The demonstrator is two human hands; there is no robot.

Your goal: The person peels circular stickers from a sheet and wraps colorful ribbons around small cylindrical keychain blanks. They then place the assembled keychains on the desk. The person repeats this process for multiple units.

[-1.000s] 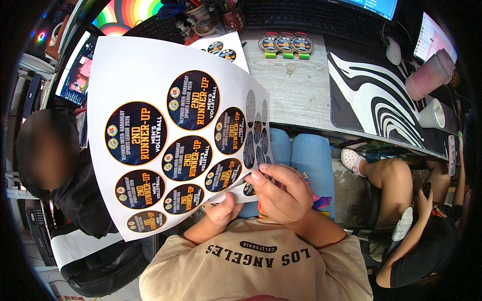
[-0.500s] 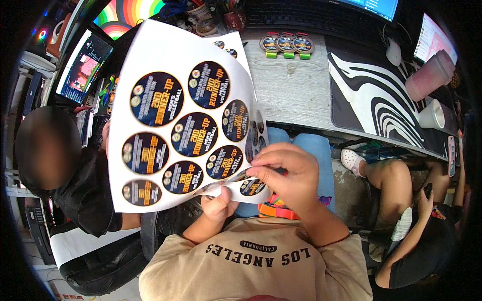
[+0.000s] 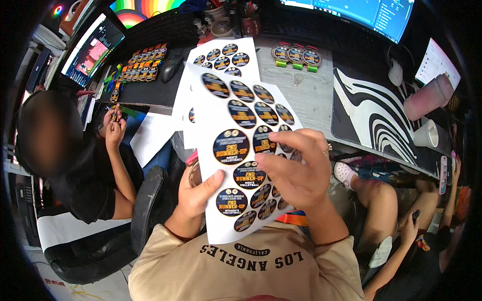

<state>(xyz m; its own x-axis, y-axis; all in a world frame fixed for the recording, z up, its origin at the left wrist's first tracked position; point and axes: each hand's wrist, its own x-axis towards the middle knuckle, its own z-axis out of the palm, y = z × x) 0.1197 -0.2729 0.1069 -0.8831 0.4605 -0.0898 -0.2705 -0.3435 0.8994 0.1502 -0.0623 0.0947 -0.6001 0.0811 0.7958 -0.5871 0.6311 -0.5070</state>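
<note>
A large white sheet [image 3: 210, 114] of round dark-blue stickers with gold and white lettering is tilted up before my chest. My left hand [image 3: 197, 193] grips its left edge, thumb on the printed face. Between those fingers and the sheet shows the round metal rim and red top of what looks like a medal [image 3: 195, 173], mostly hidden. My right hand [image 3: 298, 168] lies over the sheet's right part, thumb and forefinger apart beside a round sticker [image 3: 263, 140]; nothing shows between them. An orange ribbon [image 3: 292, 218] shows behind the sheet's lower right.
Another sticker sheet [image 3: 246, 47] lies on the grey desk. Three medals [image 3: 297, 56] sit farther back, with more medals [image 3: 143, 67] at left. A patterned mat [image 3: 371, 110], pink tumbler [image 3: 428, 98] and white cup [image 3: 429, 131] stand right. People sit on both sides.
The sheet has come down and toward my chest, turning so the desk's second sheet shows. My right fingers have parted from their pinch at its edge; the medal-like disc now shows by my left hand.
</note>
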